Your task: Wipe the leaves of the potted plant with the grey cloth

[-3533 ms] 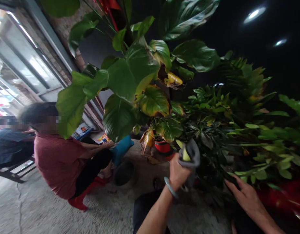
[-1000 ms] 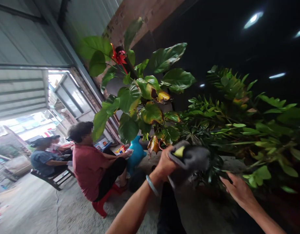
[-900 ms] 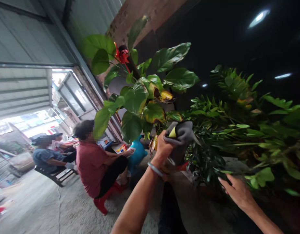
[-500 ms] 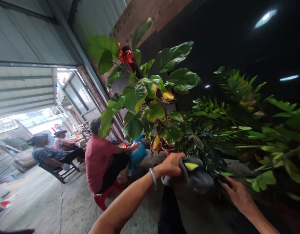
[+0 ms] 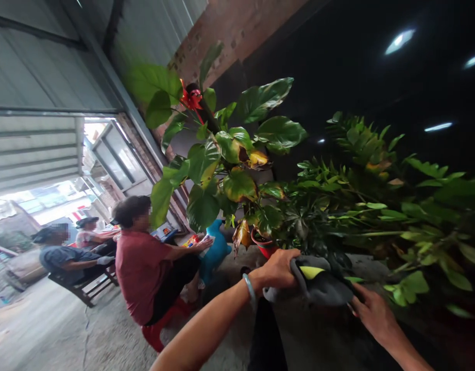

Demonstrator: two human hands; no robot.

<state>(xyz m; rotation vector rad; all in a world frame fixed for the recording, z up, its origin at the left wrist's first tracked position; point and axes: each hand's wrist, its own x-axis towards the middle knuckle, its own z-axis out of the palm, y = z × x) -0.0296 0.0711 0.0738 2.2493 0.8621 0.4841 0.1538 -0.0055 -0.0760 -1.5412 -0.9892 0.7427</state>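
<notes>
My left hand [image 5: 279,269], a pale bangle at its wrist, is closed on the rim of a dark grey soft cloth thing [image 5: 326,296], hollow like a cap. A yellow-green leaf piece [image 5: 310,271] shows in its opening. My right hand [image 5: 371,309] is closed at the cloth's far end, its fingertips around something dark and thin that I cannot make out. Just beyond my hands stands a red pot [image 5: 265,247] with a large-leaved plant [image 5: 239,185], some of its leaves yellow and brown.
Bushy green plants [image 5: 376,216] spread along the dark wall at right. To the left, a person in a red shirt [image 5: 139,273] sits on a red stool [image 5: 160,327] beside a blue figure-shaped object [image 5: 215,252]. Two more people sit further back, one on a dark chair [image 5: 92,288].
The view has turned slightly, shifting the plants and people left. My hands and the grey cloth thing appear a little lower and further right. Both hands keep their hold.
</notes>
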